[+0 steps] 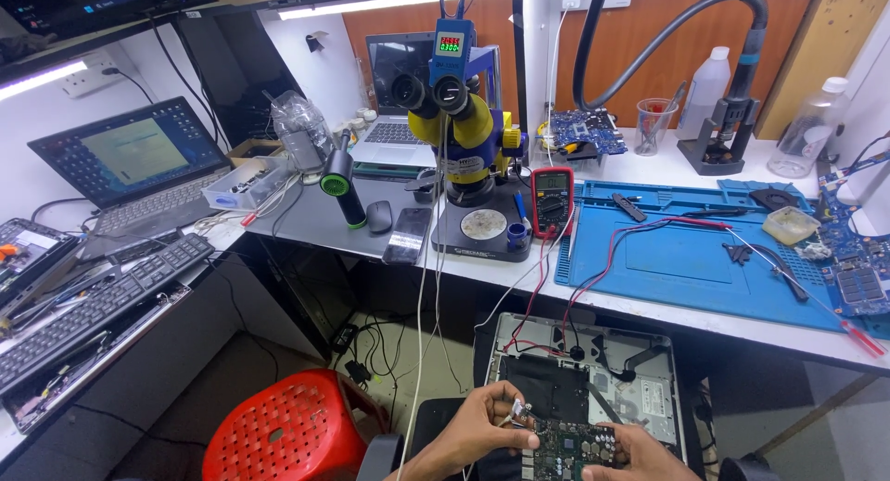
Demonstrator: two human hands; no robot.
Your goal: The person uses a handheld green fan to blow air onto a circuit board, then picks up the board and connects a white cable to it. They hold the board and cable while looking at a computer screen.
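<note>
At the bottom of the head view my left hand (pixel 482 425) and my right hand (pixel 635 455) hold a green circuit board (pixel 567 449) between them, above an opened grey laptop chassis (pixel 649 393) that rests below the bench edge. The fingers of my left hand pinch a small silver part (pixel 519 411) at the board's upper left corner. My right hand grips the board's right edge. Red and black probe leads (pixel 556 319) hang from the bench down onto the chassis.
A blue work mat (pixel 686 259) with tools lies on the bench. A yellow-blue microscope (pixel 468 129) stands beside a red multimeter (pixel 552 198). Laptops (pixel 139 161), a keyboard (pixel 102 291) and a red stool (pixel 292 430) sit to the left. A black fume hose (pixel 667 27) arches behind.
</note>
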